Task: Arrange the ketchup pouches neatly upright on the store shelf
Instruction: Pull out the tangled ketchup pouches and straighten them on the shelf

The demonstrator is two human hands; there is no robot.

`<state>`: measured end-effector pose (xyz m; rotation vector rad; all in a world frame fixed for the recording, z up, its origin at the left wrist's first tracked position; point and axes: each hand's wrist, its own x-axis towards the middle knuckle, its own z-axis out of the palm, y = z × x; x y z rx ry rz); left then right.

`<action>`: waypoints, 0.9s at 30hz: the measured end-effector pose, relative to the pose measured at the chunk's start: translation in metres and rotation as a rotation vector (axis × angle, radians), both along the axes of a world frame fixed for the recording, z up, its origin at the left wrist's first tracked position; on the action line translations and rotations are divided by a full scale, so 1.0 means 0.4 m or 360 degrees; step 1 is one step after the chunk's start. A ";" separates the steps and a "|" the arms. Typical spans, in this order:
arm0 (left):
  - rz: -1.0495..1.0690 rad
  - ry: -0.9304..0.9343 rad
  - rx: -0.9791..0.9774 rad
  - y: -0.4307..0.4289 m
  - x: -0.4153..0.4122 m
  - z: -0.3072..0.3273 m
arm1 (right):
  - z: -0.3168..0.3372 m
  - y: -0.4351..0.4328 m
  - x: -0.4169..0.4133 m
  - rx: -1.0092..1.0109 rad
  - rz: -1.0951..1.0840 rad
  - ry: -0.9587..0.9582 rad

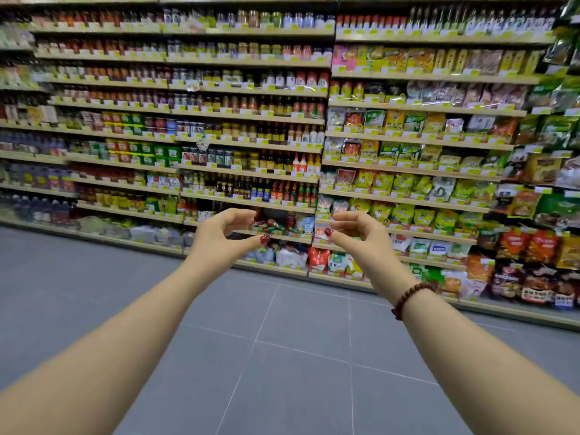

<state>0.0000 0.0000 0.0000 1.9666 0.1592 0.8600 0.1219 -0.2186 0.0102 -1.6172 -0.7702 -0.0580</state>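
Red and green ketchup pouches (272,227) lie jumbled on a low shelf (282,237) of the store rack, straight ahead between my two hands. My left hand (226,235) is raised in front of the shelf, fingers loosely curved, holding nothing. My right hand (354,235) mirrors it to the right, also empty, with a bead bracelet (411,298) on the wrist. Both hands are in the air, short of the shelf and apart from the pouches. Parts of the pouch pile are hidden behind my fingers.
Tall shelving fills the view: sauce bottles (251,186) and jars above the pouches, yellow and green snack bags (408,183) to the right, white packs (292,257) on the bottom shelf. A grey tiled floor (282,356) lies between me and the rack.
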 end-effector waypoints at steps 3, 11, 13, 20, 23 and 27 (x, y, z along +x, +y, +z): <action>0.0012 -0.0018 -0.0033 0.050 0.102 -0.045 | -0.030 0.054 0.098 -0.0021 0.0010 0.0030; 0.0114 0.0038 -0.0198 0.205 0.440 -0.107 | -0.089 0.226 0.465 -0.0042 0.0032 0.0173; 0.0127 0.0044 -0.0216 0.238 0.512 -0.111 | -0.099 0.274 0.548 -0.0030 0.0037 0.0202; 0.0126 0.0107 -0.0217 0.395 0.752 -0.141 | -0.160 0.453 0.789 -0.0023 0.0061 0.0303; 0.0105 0.0115 -0.0203 0.494 0.874 -0.168 | -0.184 0.545 0.900 -0.0005 0.0050 0.0322; 0.0046 0.0100 -0.0254 0.648 1.049 -0.206 | -0.213 0.692 1.062 -0.0027 0.0014 0.0314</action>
